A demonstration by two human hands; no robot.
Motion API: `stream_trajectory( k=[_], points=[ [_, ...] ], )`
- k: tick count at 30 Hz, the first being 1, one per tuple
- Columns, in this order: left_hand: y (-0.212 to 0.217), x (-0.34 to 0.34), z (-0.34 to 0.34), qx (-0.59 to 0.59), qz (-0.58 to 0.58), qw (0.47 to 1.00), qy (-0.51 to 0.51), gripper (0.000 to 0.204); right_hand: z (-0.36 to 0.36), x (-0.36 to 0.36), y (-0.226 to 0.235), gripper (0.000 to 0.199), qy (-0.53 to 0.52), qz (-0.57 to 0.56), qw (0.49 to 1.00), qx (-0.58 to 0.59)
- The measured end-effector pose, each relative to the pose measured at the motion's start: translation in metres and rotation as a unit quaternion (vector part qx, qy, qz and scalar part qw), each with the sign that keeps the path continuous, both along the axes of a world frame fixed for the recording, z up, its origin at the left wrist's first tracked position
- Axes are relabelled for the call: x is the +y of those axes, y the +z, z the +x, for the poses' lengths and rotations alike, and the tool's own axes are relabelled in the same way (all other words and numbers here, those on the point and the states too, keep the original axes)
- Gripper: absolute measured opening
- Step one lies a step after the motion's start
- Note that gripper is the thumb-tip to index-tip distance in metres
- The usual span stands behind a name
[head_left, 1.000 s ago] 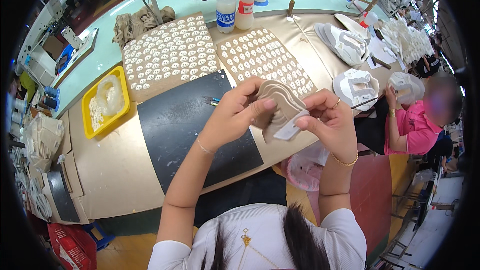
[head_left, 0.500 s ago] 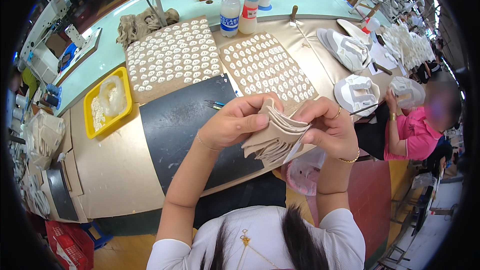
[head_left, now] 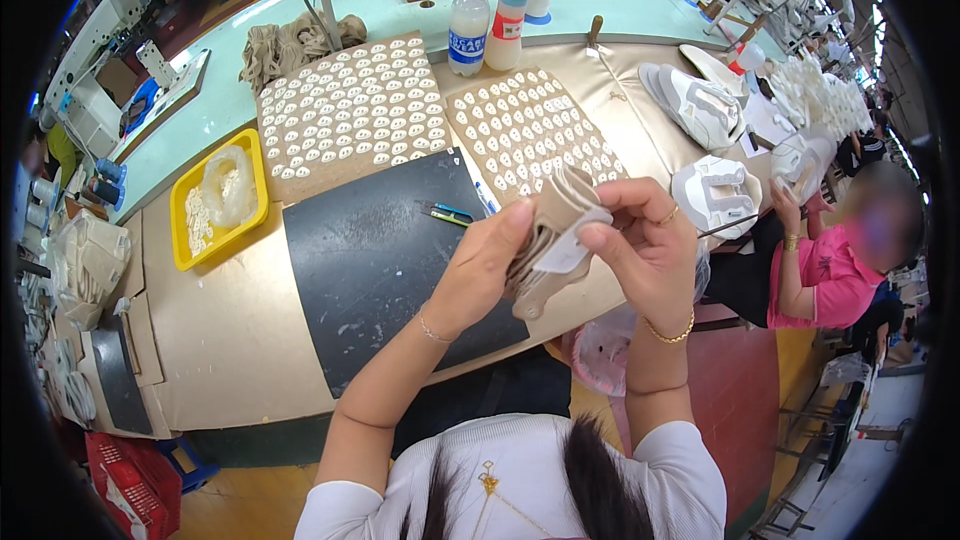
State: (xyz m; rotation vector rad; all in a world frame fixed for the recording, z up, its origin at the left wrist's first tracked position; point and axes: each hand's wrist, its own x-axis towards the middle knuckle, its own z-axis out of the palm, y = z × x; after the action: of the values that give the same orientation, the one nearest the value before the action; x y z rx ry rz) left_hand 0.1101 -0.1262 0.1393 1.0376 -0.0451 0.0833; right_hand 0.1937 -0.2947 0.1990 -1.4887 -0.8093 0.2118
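A stack of beige fabric pieces is held up between my hands over the near edge of the table. My left hand is closed around its left side, with the thumb pressed on the layers. My right hand pinches the right edge by a white tag-like piece lying against the stack. The layers are bent into a curl, and a scalloped end hangs below. Beyond my left hand, thread snips and a pen lie on or beside a black mat.
Two brown boards carry rows of small white pieces. A yellow tray holds a plastic bag and loose bits. Two bottles stand behind. White-grey shoe parts lie at right, near a co-worker in a pink shirt.
The stack has been turned and bent, so its fanned edges are less visible and the white piece shows broadly. My left hand has shifted slightly down.
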Motion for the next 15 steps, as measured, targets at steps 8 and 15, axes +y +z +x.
stream_trajectory(
  k=[8,15],
  points=[
    [0.006,0.002,0.003,-0.023,0.098,0.993,-0.061,0.072,0.004,0.012,0.006,0.027,-0.019,-0.094,0.995,0.006],
    [0.008,0.007,0.001,0.112,0.017,0.985,-0.13,0.047,0.013,0.015,-0.001,0.03,-0.018,-0.148,0.983,-0.109]
  ],
)
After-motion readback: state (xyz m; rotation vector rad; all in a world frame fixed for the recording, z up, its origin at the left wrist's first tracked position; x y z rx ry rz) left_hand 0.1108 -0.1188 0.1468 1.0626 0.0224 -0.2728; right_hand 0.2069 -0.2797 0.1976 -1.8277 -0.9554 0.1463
